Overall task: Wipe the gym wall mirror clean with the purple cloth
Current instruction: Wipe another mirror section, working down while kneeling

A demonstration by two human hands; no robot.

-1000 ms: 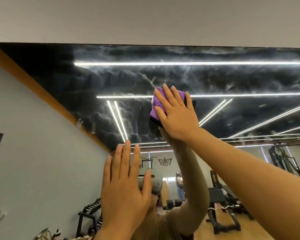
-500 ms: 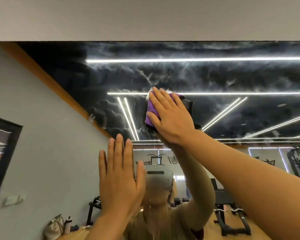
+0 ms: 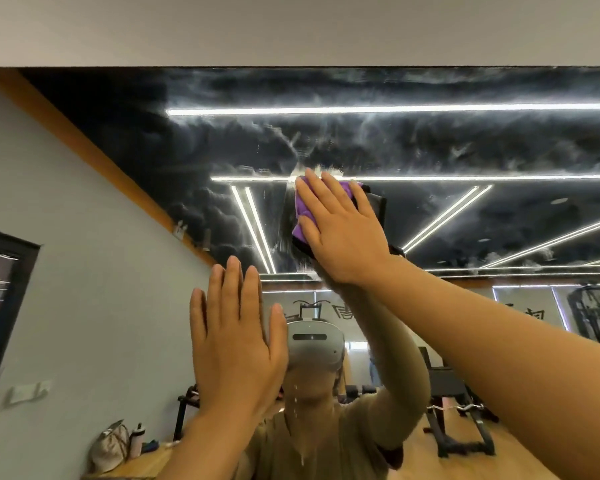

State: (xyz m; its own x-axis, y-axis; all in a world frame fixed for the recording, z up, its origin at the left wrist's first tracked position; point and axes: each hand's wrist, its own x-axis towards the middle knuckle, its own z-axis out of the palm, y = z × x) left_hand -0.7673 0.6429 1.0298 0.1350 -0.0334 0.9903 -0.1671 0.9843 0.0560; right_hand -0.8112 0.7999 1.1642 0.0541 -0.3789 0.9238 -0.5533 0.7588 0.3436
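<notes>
**Cloth pressed flat high on the streaked mirror**

While the right hand (image 3: 343, 233) reaches up with its arm stretched from the lower right, its straight, spread fingers (image 3: 312, 202) press the purple cloth (image 3: 302, 216) flat against the gym wall mirror (image 3: 465, 150). That cloth sits high on the glass, just under a reflected light strip, and shows at the hand's left edge and between the fingertips, with a dark edge below. Whitish, cloudy smears cover the mirror's upper part around and above the cloth. The left hand (image 3: 236, 344) is raised lower down and to the left, palm toward the glass, fingers straight and close together, holding nothing; whether it touches the mirror cannot be told. Drips run down the glass below it. Reflected in the mirror are a white headset (image 3: 314, 344), a weight bench (image 3: 454, 407), and a bag (image 3: 110, 445) with a bottle (image 3: 136, 441) on the floor.
</notes>
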